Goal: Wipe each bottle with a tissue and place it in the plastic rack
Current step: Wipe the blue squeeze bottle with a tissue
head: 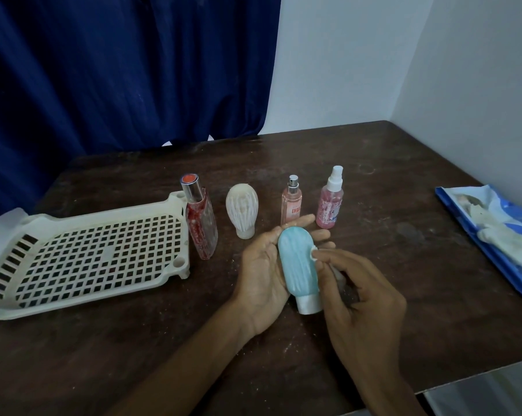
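A light blue bottle with a white cap lies cap-down in my left hand, whose palm cradles it from the left with the fingers reaching behind it. My right hand pinches a small white tissue against the bottle's right side. The cream plastic rack sits at the left with nothing in it. Standing on the table behind my hands are a red-streaked clear bottle, a white bottle standing on its cap, a pink perfume bottle and a pink spray bottle.
A blue tissue pack with white tissues spilling out lies at the table's right edge. A dark blue curtain hangs behind the dark wooden table. White walls close the back right corner.
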Available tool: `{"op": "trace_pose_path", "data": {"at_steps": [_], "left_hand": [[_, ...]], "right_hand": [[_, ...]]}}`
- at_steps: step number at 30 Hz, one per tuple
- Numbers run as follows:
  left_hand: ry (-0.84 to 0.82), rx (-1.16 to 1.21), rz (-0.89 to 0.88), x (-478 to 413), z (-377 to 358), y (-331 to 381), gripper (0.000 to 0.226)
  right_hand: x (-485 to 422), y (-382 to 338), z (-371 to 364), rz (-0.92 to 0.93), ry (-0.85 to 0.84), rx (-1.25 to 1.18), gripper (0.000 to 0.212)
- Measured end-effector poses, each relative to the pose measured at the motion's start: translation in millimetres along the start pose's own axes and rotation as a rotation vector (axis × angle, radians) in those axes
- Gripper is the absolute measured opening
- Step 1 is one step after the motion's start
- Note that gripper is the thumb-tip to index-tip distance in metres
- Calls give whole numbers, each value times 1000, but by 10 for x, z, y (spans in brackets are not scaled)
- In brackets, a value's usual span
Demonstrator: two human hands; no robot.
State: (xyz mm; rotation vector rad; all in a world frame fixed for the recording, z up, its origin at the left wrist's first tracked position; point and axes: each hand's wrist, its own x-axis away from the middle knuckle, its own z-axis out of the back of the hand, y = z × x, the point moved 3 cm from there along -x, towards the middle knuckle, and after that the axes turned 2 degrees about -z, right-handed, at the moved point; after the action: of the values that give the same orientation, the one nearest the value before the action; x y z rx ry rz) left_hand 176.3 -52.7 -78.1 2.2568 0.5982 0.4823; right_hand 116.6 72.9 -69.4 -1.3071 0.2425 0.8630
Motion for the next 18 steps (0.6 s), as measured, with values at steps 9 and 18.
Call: {"op": "trace_pose_path", "data": {"at_steps": [9, 18], "left_hand": [[4, 11, 23, -31, 36, -39, 50], [31, -128, -17, -33, 91, 76, 43]], "right_hand": [[-27, -2, -7, -28, -3, -4, 19], [-115, -55, 18, -38, 11, -49, 21]]}}
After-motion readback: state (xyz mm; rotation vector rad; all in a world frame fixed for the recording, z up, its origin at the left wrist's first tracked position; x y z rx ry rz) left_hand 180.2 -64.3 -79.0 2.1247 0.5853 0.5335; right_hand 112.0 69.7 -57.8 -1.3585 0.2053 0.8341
